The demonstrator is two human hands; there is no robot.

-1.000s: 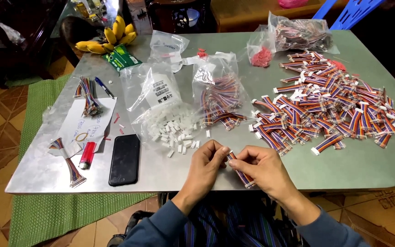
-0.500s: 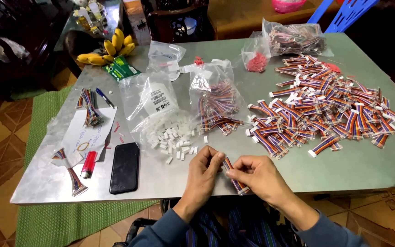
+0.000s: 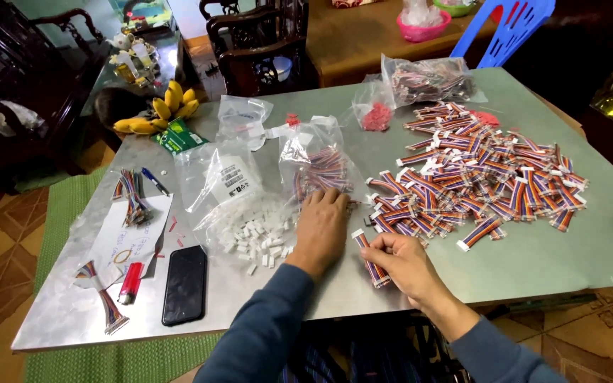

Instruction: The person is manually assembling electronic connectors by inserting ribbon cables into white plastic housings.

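Ribbon cable, multicoloured with white end plugs, pinched in right hand at lower centre of frame, just above table edge. Left hand flat, fingers spread, palm down beside white connectors spilling from clear bag with white label, frame centre-left. Second clear bag holds cables, just above left hand. Cable pile at right. Small bag of red bits upper centre. Green packet upper left. Black phone, red lighter lower left.

Your table, left to right
Phone left, connectors before your left hand, cable pile right.
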